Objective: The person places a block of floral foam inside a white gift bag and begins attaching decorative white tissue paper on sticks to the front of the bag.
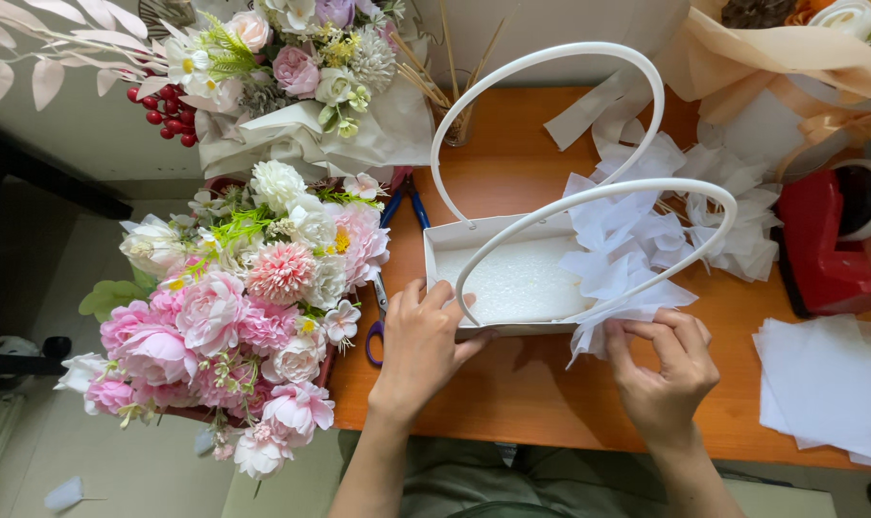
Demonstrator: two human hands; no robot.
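White tissue paper (627,259) spills over the right end of the basket (512,278) on the orange desk (522,384), its lower edge pinched by the right hand (664,369), while the left hand (421,341) grips the basket's near-left rim.

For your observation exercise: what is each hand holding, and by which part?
Left hand grips the white handled box by its near front corner; right hand pinches the white tissue paper at its lower edge.
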